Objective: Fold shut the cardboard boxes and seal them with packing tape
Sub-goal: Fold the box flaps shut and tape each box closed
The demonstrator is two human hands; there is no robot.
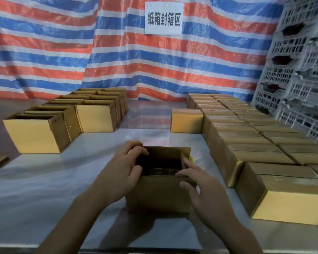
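1. Lower centre of the frame, the open box [160, 195] sits on the table [44, 189], far flap up.
2. Left hand [125, 169] curls round its left edge. Right hand [202, 186], fingers fairly straight, presses the near-right corner.
3. Uneven pressing may crumple a flap or skid it into the sealed boxes [246, 143] at right.

Makeshift packing station: striped tarp backdrop [62, 52], printed wall sign [163, 18], rows of cardboard boxes [246, 129] on table [44, 180], stacked plastic crates [301, 70].
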